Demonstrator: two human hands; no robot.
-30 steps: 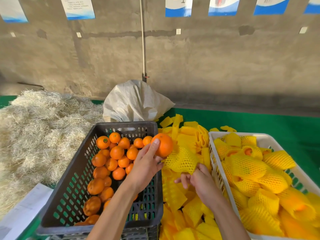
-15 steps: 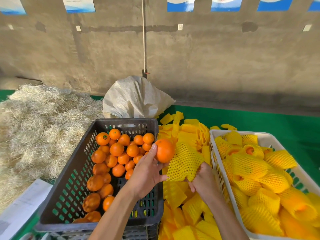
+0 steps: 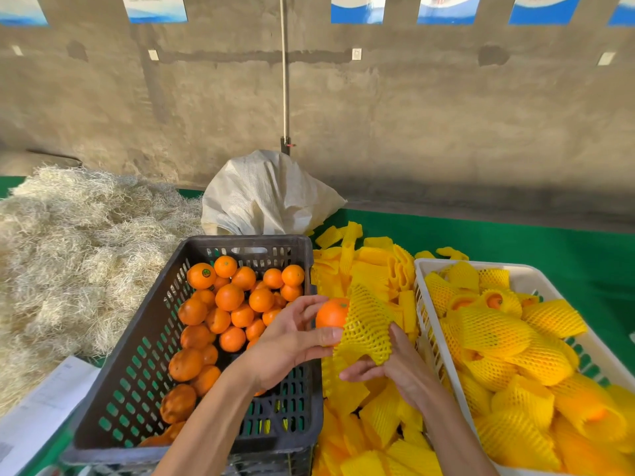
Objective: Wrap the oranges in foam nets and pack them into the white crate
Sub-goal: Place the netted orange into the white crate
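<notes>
— Fingers of the left hand curl round the orange, thumb under its near side. Agreed?

— Agreed. Right hand pinches the lower edge of the foam net, fingertips tucked beneath it, back of the hand up.

— Change from half a second back?

— Orange sat beside the net's mouth, whole fruit showing. Now the net's open end covers its right side; roughly the left half shows. Both hands are lower in view and closer together. A full second back, the net hung below the orange.

— Pose, outward from there?

— Left wrist bent inward, forearm rising from the bottom edge across the near right corner of the dark crate. Right forearm comes up from bottom right, over the loose nets.

— Where is the fruit, exactly?

— In the air, above the gap between the dark crate and the white crate, over the yellow pile. Touching only hand and net.

— Surroundings?

— Bare oranges heaped in the dark crate. Netted oranges fill the white crate. Straw pile on the left, white sack behind, all on green cloth.
</notes>
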